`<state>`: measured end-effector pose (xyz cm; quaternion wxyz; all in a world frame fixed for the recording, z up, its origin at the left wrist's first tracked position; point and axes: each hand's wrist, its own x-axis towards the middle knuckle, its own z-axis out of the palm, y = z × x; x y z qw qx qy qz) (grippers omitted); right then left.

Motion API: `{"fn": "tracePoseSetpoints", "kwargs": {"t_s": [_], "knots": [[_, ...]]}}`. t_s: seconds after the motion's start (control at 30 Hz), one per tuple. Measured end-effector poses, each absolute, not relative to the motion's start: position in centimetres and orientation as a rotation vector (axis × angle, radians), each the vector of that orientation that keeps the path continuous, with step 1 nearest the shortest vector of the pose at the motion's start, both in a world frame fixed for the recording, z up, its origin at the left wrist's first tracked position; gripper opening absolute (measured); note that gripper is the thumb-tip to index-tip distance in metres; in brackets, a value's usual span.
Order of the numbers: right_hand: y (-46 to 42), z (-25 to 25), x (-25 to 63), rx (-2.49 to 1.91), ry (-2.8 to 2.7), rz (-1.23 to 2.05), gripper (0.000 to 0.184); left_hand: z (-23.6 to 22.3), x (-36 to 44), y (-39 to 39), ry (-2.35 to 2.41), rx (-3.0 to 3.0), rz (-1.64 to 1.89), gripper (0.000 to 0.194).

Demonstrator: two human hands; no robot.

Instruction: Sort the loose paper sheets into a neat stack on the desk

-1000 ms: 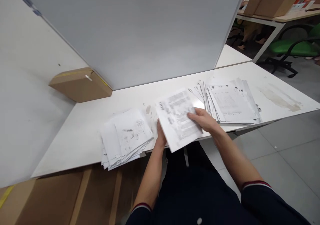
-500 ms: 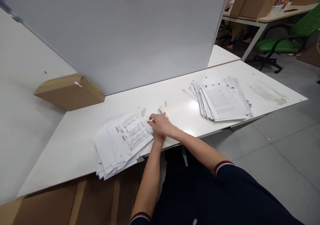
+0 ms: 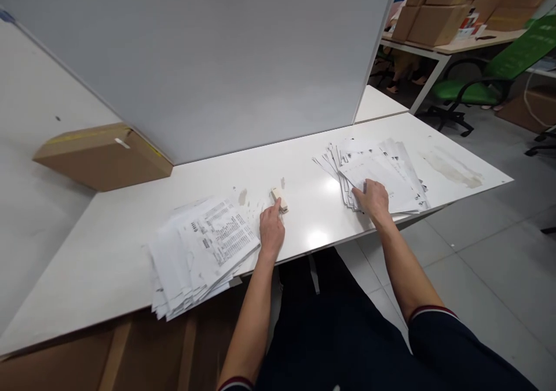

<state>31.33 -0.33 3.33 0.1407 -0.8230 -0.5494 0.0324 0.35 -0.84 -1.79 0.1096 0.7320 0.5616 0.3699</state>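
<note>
My left hand [image 3: 271,231] rests on the desk, its fingers closed around the near end of a small cream stapler [image 3: 280,197]. On the right, my right hand [image 3: 374,200] pinches the near-left edge of the top sheet of paper [image 3: 369,168], which is shifted askew on the right paper stack [image 3: 410,174]. Beside my left hand lies the left paper stack [image 3: 191,258], fanned unevenly; its top page [image 3: 221,234] carries a printed table. My right fingertips are partly hidden, so how many sheets they hold I cannot tell.
A white desk [image 3: 304,159] runs below a large whiteboard [image 3: 208,61]. A cardboard box [image 3: 108,156] leans in the left corner, and more cartons [image 3: 65,356] stand under the desk. Behind at right are a green chair [image 3: 473,90] and stacked boxes [image 3: 438,20] on another table.
The printed sheets I held now lie on the left stack. My right hand has crossed back to the right stack and shifted its top sheet. My left hand is now at the stapler.
</note>
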Motion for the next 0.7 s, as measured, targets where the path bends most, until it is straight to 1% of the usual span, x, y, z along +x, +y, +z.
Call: {"fn": "tracePoseSetpoints", "kwargs": {"t_s": [0.1, 0.2, 0.33, 0.4, 0.5, 0.53, 0.6, 0.67, 0.7], "knots": [[-0.8, 3.1, 31.0, -2.322, -1.567, 0.048, 0.045, -1.8, 0.4, -0.8, 1.667, 2.154, 1.084, 0.055], [-1.2, 3.1, 30.8, -2.276, -1.636, 0.004, 0.037, -1.7, 0.4, -0.8, 1.671, 2.167, 1.073, 0.053], [-1.6, 3.5, 30.8, -2.261, -1.587, -0.021, 0.039, -1.4, 0.3, -0.9, 1.653, 2.156, 1.103, 0.050], [-2.0, 4.0, 30.6, -2.211, -1.528, -0.085, 0.037, -1.3, 0.2, -1.1, 1.637, 2.096, 1.201, 0.046], [-3.3, 5.4, 29.6, -1.998, -1.472, -0.136, 0.035, -0.9, 0.4, -1.6, 1.572, 1.873, 1.416, 0.038], [-3.9, 6.0, 29.0, -1.913, -1.453, -0.117, 0.035, -0.7, 0.7, -1.8, 1.533, 1.752, 1.468, 0.038], [-5.2, 7.1, 27.5, -1.753, -1.407, -0.027, 0.033, 0.0, 1.4, -2.3, 1.406, 1.446, 1.483, 0.046], [-6.3, 8.0, 25.8, -1.620, -1.364, 0.149, 0.032, 0.9, 2.4, -2.8, 1.181, 1.107, 1.357, 0.059], [-6.8, 8.2, 25.0, -1.566, -1.353, 0.260, 0.031, 1.5, 2.9, -3.0, 1.040, 0.970, 1.269, 0.060]]}}
